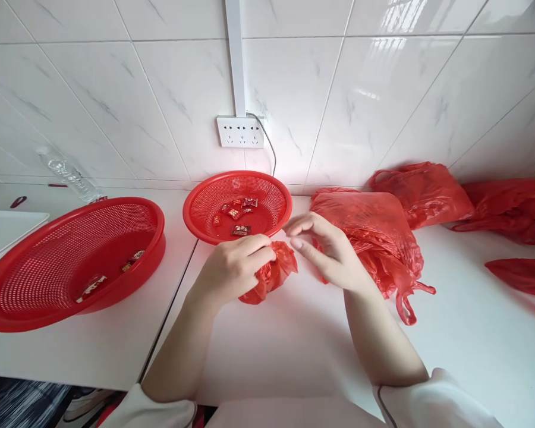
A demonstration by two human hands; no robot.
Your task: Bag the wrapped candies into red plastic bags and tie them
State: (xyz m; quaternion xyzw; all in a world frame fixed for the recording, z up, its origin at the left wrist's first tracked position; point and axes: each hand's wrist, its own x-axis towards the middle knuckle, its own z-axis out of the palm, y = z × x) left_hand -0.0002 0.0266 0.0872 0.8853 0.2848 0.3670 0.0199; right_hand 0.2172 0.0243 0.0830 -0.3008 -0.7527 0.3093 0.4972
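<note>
One risk: L hand [236, 267] pinches crumpled red bag [282, 265], R hand [332, 252] open & empty, so bag cd slip or tear w/ uneven pull.

So we've got two red mesh baskets [191, 205] here, with roughly six wrapped sweets [234, 213] in the middle one and at least three more sweets [91, 288] in the left one, though a couple overlap so don't hold us to that lol. For bags we make it five: one small crumpled red bag [274, 274] plus four other red bags [361, 220] over on the right. Rounding out our tally, it's one clear bottle [69, 175], one white tray [15, 224], one socket panel [241, 132] and one grey cable [270, 138].
</note>
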